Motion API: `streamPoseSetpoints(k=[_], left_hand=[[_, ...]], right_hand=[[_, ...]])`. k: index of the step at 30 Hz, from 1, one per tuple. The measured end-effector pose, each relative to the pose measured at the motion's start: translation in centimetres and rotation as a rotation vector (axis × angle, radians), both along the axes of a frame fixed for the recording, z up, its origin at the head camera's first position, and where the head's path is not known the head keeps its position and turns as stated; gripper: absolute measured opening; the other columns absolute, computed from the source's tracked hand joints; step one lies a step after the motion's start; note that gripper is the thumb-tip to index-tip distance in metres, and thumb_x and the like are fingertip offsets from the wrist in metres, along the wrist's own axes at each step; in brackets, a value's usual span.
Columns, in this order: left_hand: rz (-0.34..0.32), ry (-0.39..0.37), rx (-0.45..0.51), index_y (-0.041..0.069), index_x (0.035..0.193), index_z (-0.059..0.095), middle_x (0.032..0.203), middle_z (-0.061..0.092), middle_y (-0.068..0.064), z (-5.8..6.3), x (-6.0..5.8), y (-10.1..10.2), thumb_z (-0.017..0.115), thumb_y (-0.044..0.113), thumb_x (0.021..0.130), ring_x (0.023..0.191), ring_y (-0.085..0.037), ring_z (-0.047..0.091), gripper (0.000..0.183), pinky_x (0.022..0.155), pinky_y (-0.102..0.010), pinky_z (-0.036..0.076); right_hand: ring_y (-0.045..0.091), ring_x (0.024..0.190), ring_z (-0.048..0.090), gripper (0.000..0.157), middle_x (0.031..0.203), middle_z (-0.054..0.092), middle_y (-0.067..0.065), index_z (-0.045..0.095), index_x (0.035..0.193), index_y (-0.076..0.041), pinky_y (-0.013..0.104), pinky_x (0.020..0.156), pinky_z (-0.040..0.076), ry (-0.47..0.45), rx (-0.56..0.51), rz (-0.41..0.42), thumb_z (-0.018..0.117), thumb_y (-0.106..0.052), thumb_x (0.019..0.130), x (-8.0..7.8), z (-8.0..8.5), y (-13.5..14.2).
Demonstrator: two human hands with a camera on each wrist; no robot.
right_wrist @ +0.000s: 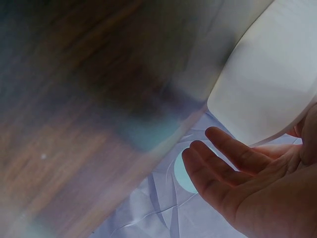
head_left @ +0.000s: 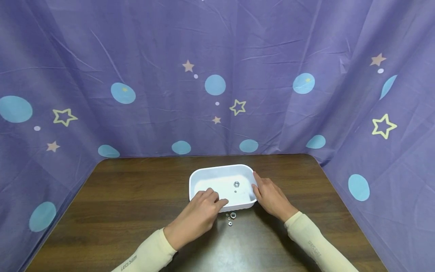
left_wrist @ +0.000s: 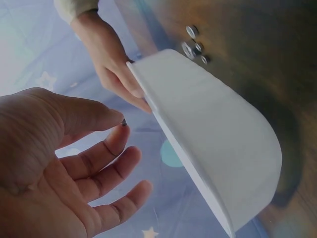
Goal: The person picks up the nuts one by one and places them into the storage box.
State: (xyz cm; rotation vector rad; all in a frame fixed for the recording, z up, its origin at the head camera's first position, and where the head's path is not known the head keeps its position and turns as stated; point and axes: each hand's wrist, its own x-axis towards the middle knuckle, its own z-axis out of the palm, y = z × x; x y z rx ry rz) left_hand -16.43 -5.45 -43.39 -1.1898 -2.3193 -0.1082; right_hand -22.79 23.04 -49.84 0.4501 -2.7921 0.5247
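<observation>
A person's left hand (head_left: pixel 197 216) pinched a tiny metal piece (left_wrist: pixel 124 122) beside a white tray (head_left: pixel 217 173).
The piece sat between thumb and forefinger, near the tray's front rim, the other fingers loosely bent; the right hand (head_left: pixel 273 197) gripped the tray's right end. Inside lay a large nut (head_left: pixel 236 184) and a small nut (head_left: pixel 235 191); four loose nuts (head_left: pixel 233 215) clustered on the brown bench (head_left: pixel 136 196) just in front.

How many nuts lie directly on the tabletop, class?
4, near the tray: a large nut, two small nuts left of it, another small nut farthest from the tray. More may be hidden.
</observation>
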Motion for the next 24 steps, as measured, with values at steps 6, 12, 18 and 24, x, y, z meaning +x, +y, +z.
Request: streamPoseSetpoints(k=[6,12,18,24], left_hand=[[0.007,0.021,-0.012,0.017,0.101,0.071,0.077,0.056,0.001,-0.2,-1.8,-0.1,0.067,-0.001,0.080,0.075,-0.018,0.053,0.027,0.064,-0.035,0.046],[0.017,0.002,-0.013,0.016,0.100,0.071,0.076,0.056,0.001,-0.6,-3.1,-0.2,0.066,-0.003,0.078,0.073,-0.019,0.053,0.029,0.063,-0.036,0.047],[0.028,-0.017,-0.023,0.016,0.100,0.073,0.075,0.057,0.001,-0.9,-4.5,-0.3,0.062,-0.003,0.080,0.072,-0.020,0.054,0.030,0.060,-0.037,0.047],[0.034,-0.020,-0.031,0.015,0.101,0.074,0.076,0.061,-0.001,-1.1,-5.5,-0.1,0.062,-0.002,0.084,0.071,-0.020,0.056,0.027,0.056,-0.035,0.045]], right_hand=[[0.033,0.117,0.063,0.055,0.129,0.065,0.022,0.043,0.152,-0.004,0.052,0.094,0.051,-0.004,-0.002,-0.007,0.050,-0.030,0.105,0.0,0.0,0.1],[0.032,0.114,0.064,0.055,0.128,0.065,0.021,0.042,0.153,-0.005,0.052,0.091,0.052,-0.017,0.000,-0.012,0.050,-0.031,0.104,0.1,0.2,0.0],[0.032,0.112,0.064,0.055,0.126,0.066,0.021,0.042,0.153,-0.006,0.052,0.089,0.053,-0.026,0.009,-0.016,0.050,-0.031,0.105,0.1,0.1,-0.1],[0.031,0.113,0.063,0.056,0.126,0.066,0.021,0.041,0.154,-0.006,0.052,0.089,0.053,-0.033,0.012,-0.016,0.049,-0.032,0.105,0.0,0.1,0.0]])
